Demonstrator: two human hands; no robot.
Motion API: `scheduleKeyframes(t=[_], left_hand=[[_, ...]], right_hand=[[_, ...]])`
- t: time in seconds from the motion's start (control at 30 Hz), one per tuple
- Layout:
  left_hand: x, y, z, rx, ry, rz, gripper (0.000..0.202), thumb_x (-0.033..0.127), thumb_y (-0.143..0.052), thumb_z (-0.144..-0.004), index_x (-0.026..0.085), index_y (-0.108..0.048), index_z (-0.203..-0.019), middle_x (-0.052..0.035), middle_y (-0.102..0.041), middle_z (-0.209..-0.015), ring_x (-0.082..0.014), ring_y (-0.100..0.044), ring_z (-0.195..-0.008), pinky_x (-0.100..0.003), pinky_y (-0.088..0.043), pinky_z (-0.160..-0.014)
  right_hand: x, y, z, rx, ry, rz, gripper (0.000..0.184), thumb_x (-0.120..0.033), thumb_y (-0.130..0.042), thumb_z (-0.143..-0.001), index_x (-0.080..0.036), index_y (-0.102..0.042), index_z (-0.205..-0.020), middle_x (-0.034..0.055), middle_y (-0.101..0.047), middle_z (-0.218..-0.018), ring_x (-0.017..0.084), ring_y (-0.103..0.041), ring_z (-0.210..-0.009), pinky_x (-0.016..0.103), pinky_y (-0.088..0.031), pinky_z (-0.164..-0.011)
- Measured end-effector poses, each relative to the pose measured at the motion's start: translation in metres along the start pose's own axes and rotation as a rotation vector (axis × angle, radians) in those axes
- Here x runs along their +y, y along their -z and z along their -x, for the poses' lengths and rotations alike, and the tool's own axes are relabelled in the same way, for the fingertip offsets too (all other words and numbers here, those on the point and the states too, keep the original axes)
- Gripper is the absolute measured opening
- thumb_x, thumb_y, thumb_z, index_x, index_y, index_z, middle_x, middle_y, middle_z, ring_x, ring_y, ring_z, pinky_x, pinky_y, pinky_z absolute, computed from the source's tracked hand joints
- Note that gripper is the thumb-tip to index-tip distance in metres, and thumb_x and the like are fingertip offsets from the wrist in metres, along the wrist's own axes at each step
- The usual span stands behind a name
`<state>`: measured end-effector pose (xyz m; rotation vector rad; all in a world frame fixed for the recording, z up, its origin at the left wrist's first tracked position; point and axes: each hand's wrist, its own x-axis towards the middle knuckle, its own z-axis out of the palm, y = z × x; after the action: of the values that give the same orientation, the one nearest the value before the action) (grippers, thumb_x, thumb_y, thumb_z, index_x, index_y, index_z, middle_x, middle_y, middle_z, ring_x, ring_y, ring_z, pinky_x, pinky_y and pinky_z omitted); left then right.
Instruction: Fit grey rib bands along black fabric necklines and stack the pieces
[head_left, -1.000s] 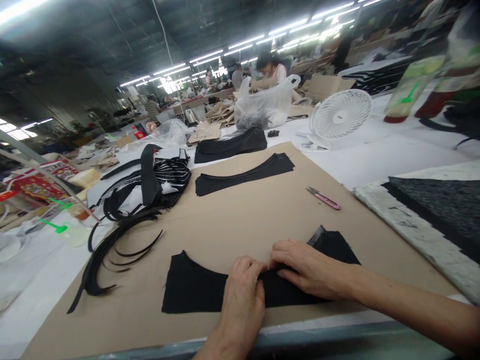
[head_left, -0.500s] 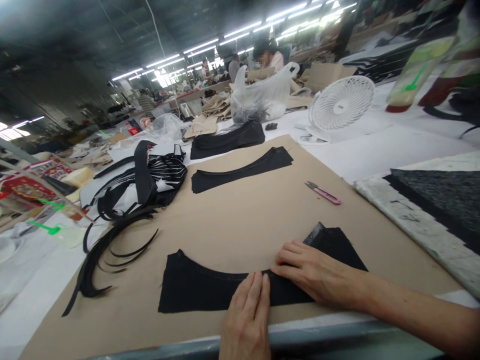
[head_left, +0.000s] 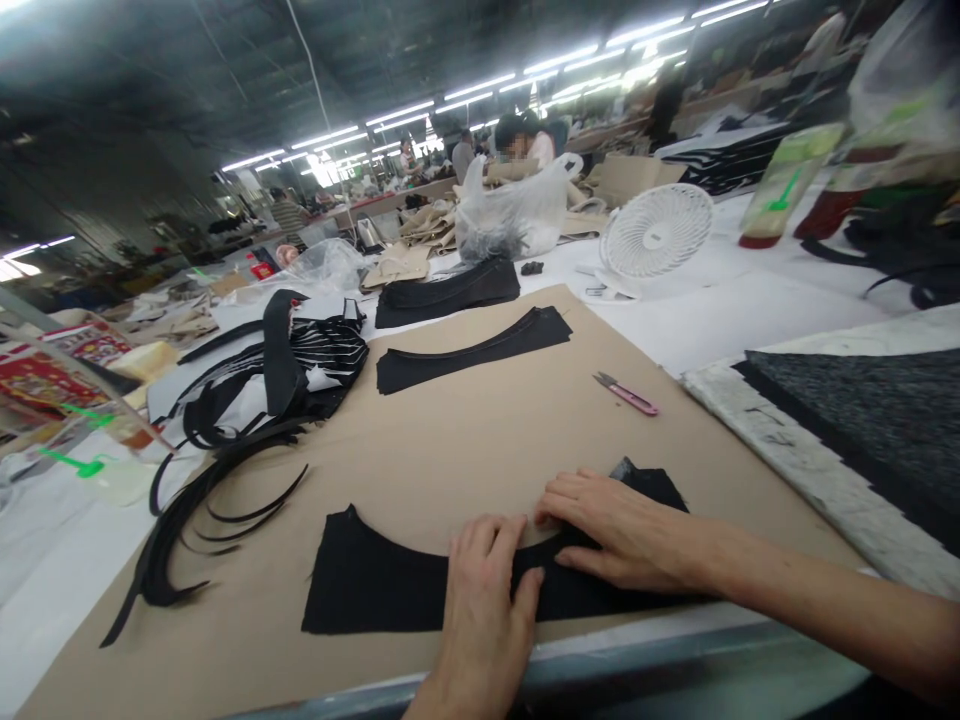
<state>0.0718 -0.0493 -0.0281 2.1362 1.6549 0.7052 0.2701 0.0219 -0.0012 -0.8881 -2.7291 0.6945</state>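
A curved black fabric piece [head_left: 375, 585] lies on brown paper [head_left: 465, 440] near the table's front edge. My left hand [head_left: 484, 590] rests flat on its middle, fingers stretched out and slightly bent over the upper edge. Just to the right, my right hand [head_left: 619, 525] presses flat on the same piece, fingers extended towards the left hand. Neither hand grips anything. The right end of the fabric [head_left: 652, 485] shows beyond my right hand.
A pink thread snipper [head_left: 626, 395] lies on the paper at right. Another black curved stack [head_left: 472, 350] lies farther back, black strips [head_left: 217, 480] at left, a white fan [head_left: 656, 235], a plastic bag [head_left: 514, 210]. Other people work at far tables.
My left hand went from curled to flat and has slid slightly up over the fabric's upper edge. The right hand stays pressed on the piece. The view shifted a little.
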Motion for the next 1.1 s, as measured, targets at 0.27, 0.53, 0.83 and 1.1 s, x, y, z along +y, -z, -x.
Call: scheduleKeyframes(t=[0.27, 0.53, 0.83, 1.1], left_hand=[[0.019, -0.008, -0.021, -0.125, 0.006, 0.144, 0.043, -0.007, -0.047, -0.072, 0.021, -0.065, -0.100, -0.0029, -0.061, -0.096, -0.0196, -0.054, -0.096, -0.034, -0.047, -0.087], [0.018, -0.024, -0.008, -0.085, -0.150, -0.051, 0.038, -0.001, -0.041, -0.083, 0.018, -0.067, -0.103, -0.0050, -0.061, -0.088, -0.0197, -0.056, -0.084, -0.032, -0.050, -0.075], [-0.008, -0.043, 0.027, 0.150, -0.404, -0.271, 0.059, 0.002, -0.042, -0.081, 0.018, -0.046, -0.137, -0.0086, -0.061, -0.124, -0.0216, -0.055, -0.114, -0.036, -0.045, -0.097], [0.021, -0.026, 0.004, 0.002, -0.200, -0.178, 0.044, 0.007, -0.041, -0.087, 0.023, -0.059, -0.124, -0.0045, -0.061, -0.090, -0.0205, -0.054, -0.085, -0.038, -0.043, -0.082]], right_hand=[[0.017, 0.013, 0.004, -0.061, -0.026, -0.018, 0.011, -0.014, -0.063, -0.081, -0.021, -0.059, -0.089, 0.0007, -0.061, -0.092, 0.020, -0.055, -0.087, 0.034, -0.034, -0.079], [0.025, 0.008, 0.018, 0.019, 0.160, 0.131, 0.011, -0.015, -0.052, -0.091, -0.019, -0.061, -0.087, 0.0023, -0.060, -0.088, 0.017, -0.052, -0.084, 0.034, -0.030, -0.076], [0.029, -0.003, 0.028, 0.091, 0.284, 0.319, 0.023, -0.016, -0.039, -0.096, -0.019, -0.061, -0.094, 0.0044, -0.060, -0.087, 0.018, -0.048, -0.081, 0.037, -0.029, -0.082], [0.027, 0.010, 0.027, 0.075, 0.178, 0.245, 0.012, -0.023, -0.053, -0.090, -0.019, -0.059, -0.100, 0.0037, -0.061, -0.090, 0.019, -0.050, -0.086, 0.036, -0.029, -0.083]])
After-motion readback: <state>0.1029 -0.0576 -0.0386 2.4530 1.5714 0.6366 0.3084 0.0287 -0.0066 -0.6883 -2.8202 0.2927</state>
